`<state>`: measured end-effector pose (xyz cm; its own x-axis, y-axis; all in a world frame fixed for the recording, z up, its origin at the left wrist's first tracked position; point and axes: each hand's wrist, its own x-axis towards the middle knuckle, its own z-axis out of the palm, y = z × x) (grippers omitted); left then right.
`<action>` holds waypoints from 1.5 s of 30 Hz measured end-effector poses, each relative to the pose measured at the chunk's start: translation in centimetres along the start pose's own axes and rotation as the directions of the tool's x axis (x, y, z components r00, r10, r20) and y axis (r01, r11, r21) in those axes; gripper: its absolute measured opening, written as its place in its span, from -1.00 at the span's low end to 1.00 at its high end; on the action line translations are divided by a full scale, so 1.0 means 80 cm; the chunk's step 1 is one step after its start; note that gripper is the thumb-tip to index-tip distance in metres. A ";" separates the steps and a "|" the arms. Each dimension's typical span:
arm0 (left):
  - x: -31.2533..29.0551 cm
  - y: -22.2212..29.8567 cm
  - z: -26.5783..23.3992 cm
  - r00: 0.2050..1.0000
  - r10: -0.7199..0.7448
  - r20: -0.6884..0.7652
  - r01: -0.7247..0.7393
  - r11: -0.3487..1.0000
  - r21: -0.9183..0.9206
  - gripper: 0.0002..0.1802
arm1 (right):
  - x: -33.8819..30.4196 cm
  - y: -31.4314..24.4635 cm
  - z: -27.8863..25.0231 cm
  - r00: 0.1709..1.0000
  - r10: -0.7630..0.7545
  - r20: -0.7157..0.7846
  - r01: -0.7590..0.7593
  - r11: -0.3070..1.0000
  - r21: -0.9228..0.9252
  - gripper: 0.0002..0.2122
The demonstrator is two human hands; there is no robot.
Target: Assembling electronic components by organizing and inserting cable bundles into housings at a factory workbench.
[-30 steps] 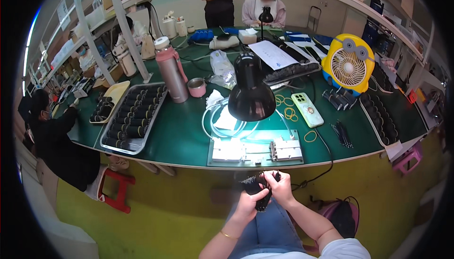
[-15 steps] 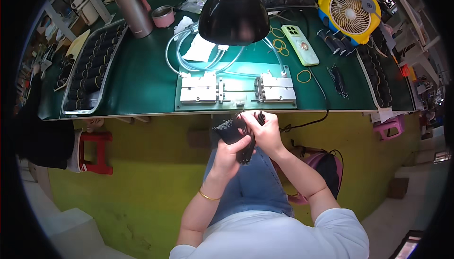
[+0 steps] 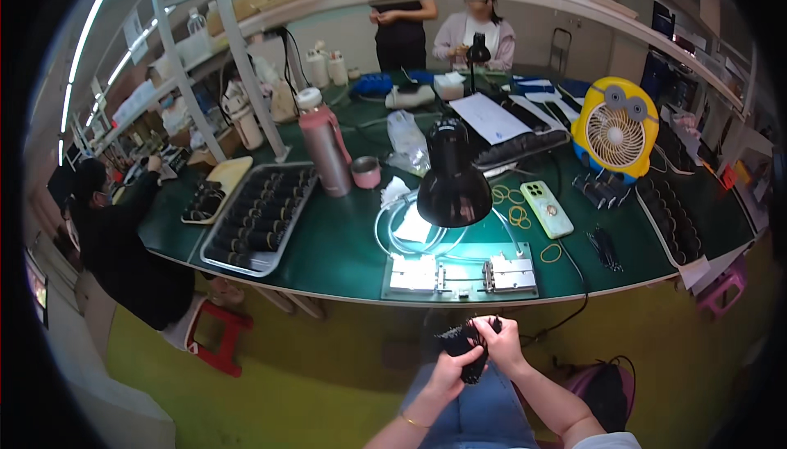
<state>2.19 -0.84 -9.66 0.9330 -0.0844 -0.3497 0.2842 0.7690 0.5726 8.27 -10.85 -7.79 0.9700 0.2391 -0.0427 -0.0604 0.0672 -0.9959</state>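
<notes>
My left hand [image 3: 451, 372] is wrapped round a bundle of thin black wires [image 3: 461, 345] held over my lap, just in front of the table edge. Its many fine ends fan out to the upper left. My right hand [image 3: 502, 342] grips the upper right part of the same bundle with thumb and fingers. On the table beyond lies a green plate [image 3: 461, 288] bearing two silver metal blocks, the left one [image 3: 412, 273] and the right one [image 3: 509, 274]. A black desk lamp [image 3: 453, 191] hangs over them and lights them. Both palms are hidden.
Left stands a tray [image 3: 215, 262] of black wire bundles, with a pink thermos [image 3: 325, 152] beside it. To the right lie a phone [image 3: 547, 209], loose black wires [image 3: 604, 249], a yellow fan [image 3: 615, 131] and another tray [image 3: 680, 263]. A person [image 3: 123, 236] sits far left; two others are behind the table.
My view has tilted up and turned left, so the room behind the table now shows. Both hands still hold the black wire bundle, with little change in grip.
</notes>
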 end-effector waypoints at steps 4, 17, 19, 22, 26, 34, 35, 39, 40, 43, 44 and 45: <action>0.001 -0.019 0.011 0.995 -0.094 -0.023 0.095 0.995 0.026 -0.86 | -0.008 -0.008 -0.022 0.997 -0.019 -0.068 0.016 0.999 -0.049 -0.83; -0.013 -0.011 -0.044 0.983 -0.182 -0.015 0.182 0.983 0.029 -0.91 | 0.223 -0.115 -0.281 0.850 -0.497 -0.177 -0.092 0.191 -0.977 -0.54; -0.013 -0.009 -0.027 0.977 -0.201 -0.066 0.201 0.980 -0.006 -0.86 | 0.225 -0.083 -0.301 0.891 -0.440 -0.109 -0.092 0.059 -0.994 -0.54; -0.029 -0.012 -0.052 0.978 -0.187 -0.090 0.174 0.975 -0.135 -0.89 | 0.218 -0.076 -0.294 0.919 -0.327 -0.222 -0.239 -0.014 -0.971 -0.54; -0.044 -0.013 -0.084 0.975 -0.221 -0.005 0.217 0.959 -0.184 -0.86 | 0.201 -0.124 -0.252 0.834 -0.526 -0.165 -0.160 0.055 -0.986 -0.53; -0.025 -0.029 -0.077 0.945 -0.318 0.072 0.326 0.931 -0.163 -0.82 | 0.104 -0.394 0.040 0.562 -0.596 0.574 0.648 -0.115 -0.753 -0.57; -0.021 -0.028 -0.072 0.938 -0.337 0.083 0.345 0.928 -0.140 -0.82 | 0.101 -0.402 0.069 0.518 -0.552 0.653 0.715 -0.139 -0.685 -0.52; -0.026 -0.020 -0.073 0.930 -0.345 0.131 0.359 0.927 -0.112 -0.82 | 0.099 -0.434 0.100 0.671 -0.386 0.633 0.492 -0.407 -0.770 -0.64; -0.028 -0.019 -0.073 0.933 -0.327 0.150 0.346 0.930 -0.124 -0.81 | 0.111 -0.443 0.084 0.708 -0.416 0.570 0.350 -0.495 -0.796 -0.74; -0.048 -0.012 -0.096 0.940 -0.323 0.112 0.334 0.937 -0.104 -0.82 | 0.129 -0.421 -0.030 0.815 -0.353 0.460 0.170 -0.613 -0.771 -0.86; -0.055 -0.009 -0.103 0.948 -0.308 0.083 0.316 0.942 -0.114 -0.83 | 0.093 -0.397 -0.032 0.901 -0.191 0.389 0.210 -0.592 -0.778 -0.81; -0.056 -0.007 -0.106 0.963 -0.262 0.065 0.269 0.951 -0.153 -0.83 | 0.050 -0.377 -0.038 0.895 0.029 0.446 0.393 -0.526 -0.754 -0.77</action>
<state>-4.01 4.47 -14.73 0.8382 -0.3236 -0.4389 0.4873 0.8057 0.3366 14.66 -14.87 21.84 0.7611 0.6479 -0.0311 0.5902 -0.6719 0.4474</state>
